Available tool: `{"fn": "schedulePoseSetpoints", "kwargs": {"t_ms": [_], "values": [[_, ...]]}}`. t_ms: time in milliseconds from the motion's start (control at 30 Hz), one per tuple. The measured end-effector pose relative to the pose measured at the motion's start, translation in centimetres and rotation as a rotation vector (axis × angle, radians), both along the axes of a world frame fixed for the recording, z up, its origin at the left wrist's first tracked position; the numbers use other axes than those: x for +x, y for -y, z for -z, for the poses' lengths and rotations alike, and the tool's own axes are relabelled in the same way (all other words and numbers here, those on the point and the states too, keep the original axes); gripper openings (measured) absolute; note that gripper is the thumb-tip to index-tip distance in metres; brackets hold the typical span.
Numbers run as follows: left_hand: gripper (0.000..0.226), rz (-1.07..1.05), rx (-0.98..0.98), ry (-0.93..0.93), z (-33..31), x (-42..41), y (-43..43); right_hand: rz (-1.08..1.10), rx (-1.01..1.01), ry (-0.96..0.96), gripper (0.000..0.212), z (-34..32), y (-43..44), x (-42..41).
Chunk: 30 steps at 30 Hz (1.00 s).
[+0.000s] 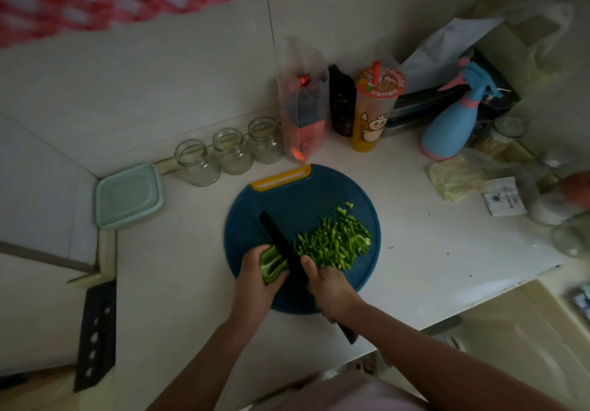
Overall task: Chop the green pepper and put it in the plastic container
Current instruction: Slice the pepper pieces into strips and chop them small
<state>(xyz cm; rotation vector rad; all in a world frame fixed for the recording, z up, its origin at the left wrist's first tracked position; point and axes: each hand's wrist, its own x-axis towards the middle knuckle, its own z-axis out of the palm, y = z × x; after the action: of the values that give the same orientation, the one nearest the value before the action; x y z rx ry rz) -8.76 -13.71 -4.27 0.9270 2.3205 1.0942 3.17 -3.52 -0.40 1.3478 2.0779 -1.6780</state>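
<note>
Left hand [255,278] grips uncut green pepper piece [271,265]; right hand [332,289] clamps black knife [282,244] between it and chopped pile [335,244].

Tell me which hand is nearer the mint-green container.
Left. The left hand holds the pepper right of the container; the right hand, on the knife, lies farther right.
</note>
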Motion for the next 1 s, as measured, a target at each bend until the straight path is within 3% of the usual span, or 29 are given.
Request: {"fn": "schedulePoseSetpoints", "kwargs": {"t_ms": [333,633,1000], "values": [[0.053,0.056,-0.126,-0.146,-0.2,-0.2,0.5,0.107,-0.229,-0.129,0.058,-0.7,-0.2,0.8],[0.055,0.150,-0.149,-0.255,-0.1,0.0,1.1,-0.033,0.013,-0.170,0.061,0.0,0.5,1.2],[0.050,0.075,-0.101,-0.294,1.0,1.3,1.9,-0.183,0.259,-0.101,0.054,-0.1,2.3,2.5]]}}
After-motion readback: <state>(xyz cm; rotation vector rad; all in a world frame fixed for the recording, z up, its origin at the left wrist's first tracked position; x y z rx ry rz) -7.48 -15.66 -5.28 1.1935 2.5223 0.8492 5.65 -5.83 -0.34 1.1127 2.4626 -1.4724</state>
